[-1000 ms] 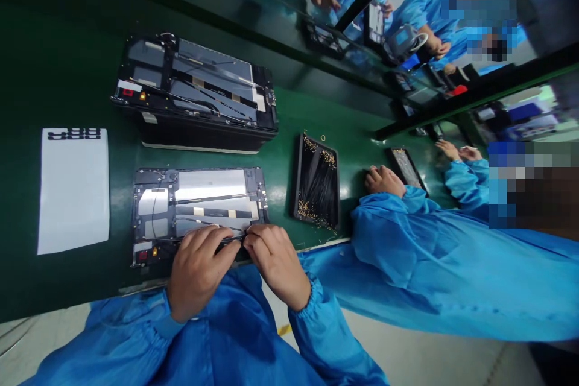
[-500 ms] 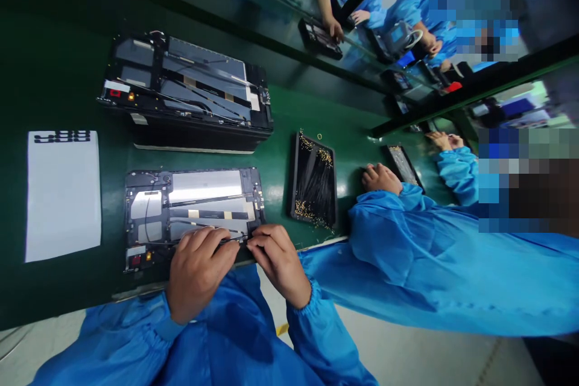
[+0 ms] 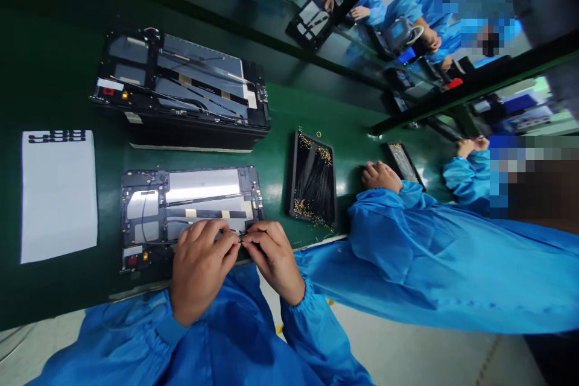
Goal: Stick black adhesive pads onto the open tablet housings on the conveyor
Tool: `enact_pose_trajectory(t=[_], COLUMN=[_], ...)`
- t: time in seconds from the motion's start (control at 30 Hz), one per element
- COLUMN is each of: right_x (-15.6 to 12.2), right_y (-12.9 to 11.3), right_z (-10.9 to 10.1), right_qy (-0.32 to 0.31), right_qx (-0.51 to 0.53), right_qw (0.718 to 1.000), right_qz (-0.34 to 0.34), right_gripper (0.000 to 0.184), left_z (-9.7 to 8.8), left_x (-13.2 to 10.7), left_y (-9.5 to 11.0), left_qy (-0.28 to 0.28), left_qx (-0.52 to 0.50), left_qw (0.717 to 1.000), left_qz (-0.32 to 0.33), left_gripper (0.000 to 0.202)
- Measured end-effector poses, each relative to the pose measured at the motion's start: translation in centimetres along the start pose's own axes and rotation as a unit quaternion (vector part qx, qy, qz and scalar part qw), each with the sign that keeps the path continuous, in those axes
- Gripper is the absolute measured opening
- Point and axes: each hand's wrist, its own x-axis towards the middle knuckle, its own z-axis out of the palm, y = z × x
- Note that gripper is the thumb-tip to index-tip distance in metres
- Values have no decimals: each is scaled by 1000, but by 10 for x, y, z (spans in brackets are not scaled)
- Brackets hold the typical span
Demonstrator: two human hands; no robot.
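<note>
An opened tablet [image 3: 203, 186] lies flat on the green table, with its silver battery plates, black frame, thin cables and gold-toned strips exposed. Over its near edge, toward the right corner, both my hands meet with fingertips almost touching. My left hand [image 3: 201, 268] is closed in a pinch there, covering part of the edge. From the right, my right hand [image 3: 275, 259] pinches at the same spot. A tiny dark piece shows between the fingertips, too small and too covered to name. Right of the tablet stands a black tray [image 3: 293, 184] of thin black cables with gold ends.
Behind the tablet rises a stack of similar opened tablets [image 3: 194, 87]. A white sheet [image 3: 58, 199] with black stickers along its top lies left. A co-worker's blue sleeve [image 3: 398, 241] and hand [image 3: 382, 176] are close on my right. A metal frame [image 3: 452, 99] crosses behind; other people work beyond it.
My right hand has shifted slightly left and up, so the fingertips are closer together. Across the frame, a person has tilted a tablet up.
</note>
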Motion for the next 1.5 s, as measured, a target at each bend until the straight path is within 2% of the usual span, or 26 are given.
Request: enact_pose_trajectory(t=[0.1,0.23,0.37,0.53,0.67,0.9,1.07,1.1,1.17,1.23,1.3,1.37,1.5], right_x=[-6,-23,-35,-33,-33,-36,-38,-39,-39,-38,-35,-34,-44], right_y=[2,5,6,0,-2,10,13,13,14,15,18,20,24], right_z=[3,13,21,24,28,28,27,26,25,24,23,25,33], right_qy=[29,49,70,69,90,73,74,84,119,125,97,82,123], right_qx=[3,-54,-134,-151,-181,-143,-113,-101,-84,-76,-72,-78,-114], right_qw=[999,995,983,981,976,980,984,986,989,988,992,994,984], right_qz=[-19,-64,-104,-97,-79,-114,-118,-99,-21,43,39,2,-53], right_gripper=[13,36,53,43,36,49,53,53,59,67,65,57,55], left_z=[-1,-3,-14,-35,-44,-54,-61,-61,-60,-56,-50,-46,-41], left_x=[-1,-11,-21,-24,-28,-41,-50,-52,-60,-68,-75,-83,-102], left_y=[-2,-9,-16,-22,-30,-45,-54,-57,-66,-76,-86,-94,-105], left_qy=[-8,-3,37,85,107,112,137,142,140,109,66,49,82], left_qx=[2,-22,-33,-21,-14,-3,-3,1,6,12,23,34,44], left_qw=[1000,999,997,994,993,994,990,988,981,980,986,991,992], left_qz=[1,45,66,60,47,20,-41,-67,-131,-164,-149,-118,-89], left_gripper=[3,11,19,18,19,22,21,24,40,62,71,65,58])
